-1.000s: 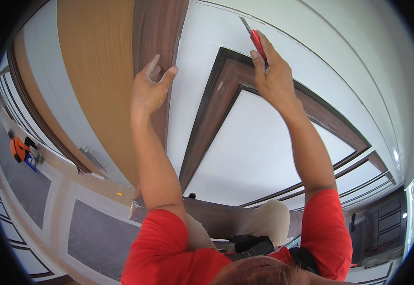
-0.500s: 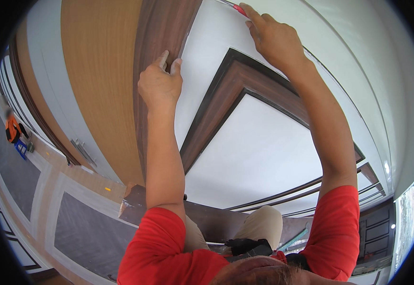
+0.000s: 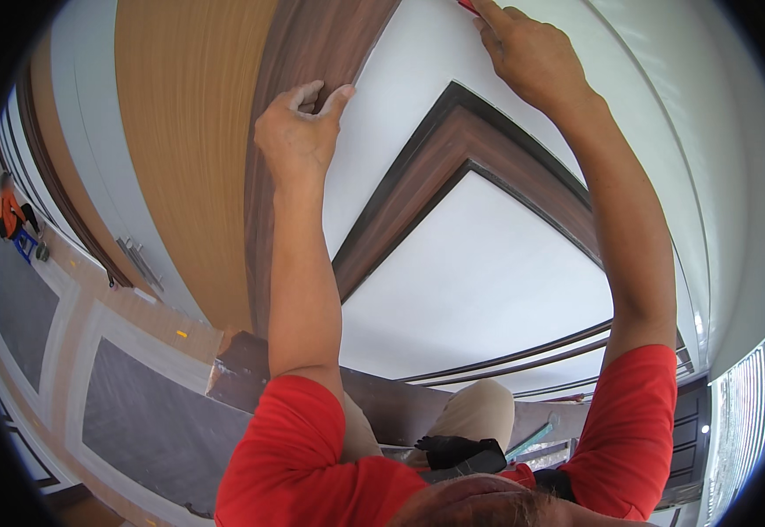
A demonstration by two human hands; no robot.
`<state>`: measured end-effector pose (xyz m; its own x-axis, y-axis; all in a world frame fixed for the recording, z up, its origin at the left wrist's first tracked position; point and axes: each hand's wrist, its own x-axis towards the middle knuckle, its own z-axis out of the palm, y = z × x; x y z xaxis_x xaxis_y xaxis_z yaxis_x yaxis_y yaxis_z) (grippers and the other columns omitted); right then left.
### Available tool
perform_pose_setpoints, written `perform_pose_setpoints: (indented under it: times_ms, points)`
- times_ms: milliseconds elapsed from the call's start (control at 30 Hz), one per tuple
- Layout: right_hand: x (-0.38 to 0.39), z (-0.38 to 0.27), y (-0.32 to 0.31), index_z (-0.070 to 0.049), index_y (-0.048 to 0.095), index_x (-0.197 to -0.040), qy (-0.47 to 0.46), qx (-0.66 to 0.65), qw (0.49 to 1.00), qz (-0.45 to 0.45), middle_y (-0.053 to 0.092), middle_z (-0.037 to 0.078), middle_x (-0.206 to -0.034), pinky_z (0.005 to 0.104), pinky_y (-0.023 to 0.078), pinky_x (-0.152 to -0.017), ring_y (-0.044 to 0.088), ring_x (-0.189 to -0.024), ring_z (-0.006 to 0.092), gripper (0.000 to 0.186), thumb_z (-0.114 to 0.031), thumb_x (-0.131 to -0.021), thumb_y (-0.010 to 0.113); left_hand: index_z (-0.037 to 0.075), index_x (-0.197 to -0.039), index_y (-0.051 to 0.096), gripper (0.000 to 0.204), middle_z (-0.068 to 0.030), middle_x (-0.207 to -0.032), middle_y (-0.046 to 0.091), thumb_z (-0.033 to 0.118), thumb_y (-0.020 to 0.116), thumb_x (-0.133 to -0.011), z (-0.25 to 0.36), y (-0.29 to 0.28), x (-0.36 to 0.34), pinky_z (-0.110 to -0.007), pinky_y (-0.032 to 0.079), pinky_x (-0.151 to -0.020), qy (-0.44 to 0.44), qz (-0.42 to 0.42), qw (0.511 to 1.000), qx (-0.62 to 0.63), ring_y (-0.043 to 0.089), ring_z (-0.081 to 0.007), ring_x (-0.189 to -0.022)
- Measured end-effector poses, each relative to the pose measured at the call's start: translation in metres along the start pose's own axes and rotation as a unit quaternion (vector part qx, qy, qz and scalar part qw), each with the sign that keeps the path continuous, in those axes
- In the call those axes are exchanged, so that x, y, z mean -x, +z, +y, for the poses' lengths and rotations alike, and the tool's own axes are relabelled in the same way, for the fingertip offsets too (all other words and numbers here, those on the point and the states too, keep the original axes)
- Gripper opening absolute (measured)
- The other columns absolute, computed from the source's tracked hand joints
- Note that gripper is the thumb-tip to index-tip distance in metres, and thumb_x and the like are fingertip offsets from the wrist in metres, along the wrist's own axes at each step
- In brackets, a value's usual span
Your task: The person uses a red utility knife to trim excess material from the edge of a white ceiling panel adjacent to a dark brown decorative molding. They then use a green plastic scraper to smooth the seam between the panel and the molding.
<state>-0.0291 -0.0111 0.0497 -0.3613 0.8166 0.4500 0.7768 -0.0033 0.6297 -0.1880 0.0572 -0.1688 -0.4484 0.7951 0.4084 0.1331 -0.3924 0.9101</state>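
Observation:
My left hand [image 3: 299,136] is at the dark wood-grain strip [image 3: 321,35], fingers loosely bent and thumb apart, fingertips touching near its edge beside the white panel [image 3: 382,70]. Pale dust marks those fingertips. Higher and to the right, my right hand [image 3: 531,61] grips a red utility knife [image 3: 467,7], whose blade is out of view past the top edge. Between my forearms lies a square inner white panel [image 3: 470,255], framed by brown and black moulding [image 3: 479,132].
A brown board [image 3: 382,408] runs by my knees, with a green strip-like object [image 3: 531,435] at its right. At far left, a person in orange [image 3: 9,211] is by a blue stool [image 3: 24,246]. Window blinds [image 3: 747,413] stand at the lower right.
My right hand has risen toward the top edge with the knife, most of which has left view. My left hand has moved slightly up and right to the strip's edge.

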Motion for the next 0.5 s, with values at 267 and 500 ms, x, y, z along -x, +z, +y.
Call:
perform_pose_setpoints:
  times_ms: [267,500]
  points:
    - [-0.019,0.031,0.041,-0.010,0.041,-0.155,-0.013,0.063,0.998,0.029,0.070,0.024,-0.101,0.0486,0.058,-0.069,0.071,-0.074,0.0372,0.048,-0.023,-0.108,0.044,0.002,-0.113,0.077,0.061,-0.0195,-0.103,0.076,0.042,0.094,-0.071,-0.006,0.009,0.002,-0.039,0.058,-0.087,0.056,0.021,0.997,-0.056,0.074,-0.0293,-0.097]
    - [0.000,0.005,-0.001,-0.014,0.040,-0.156,0.001,0.023,1.000,0.013,0.070,0.023,-0.104,0.0473,0.058,-0.071,0.071,-0.078,0.0361,0.049,-0.025,-0.109,0.044,0.004,-0.112,0.078,0.061,-0.0170,-0.104,0.077,0.046,0.093,-0.071,-0.009,0.017,0.005,-0.038,0.059,-0.084,0.064,0.044,0.996,-0.046,0.075,-0.0278,-0.093]
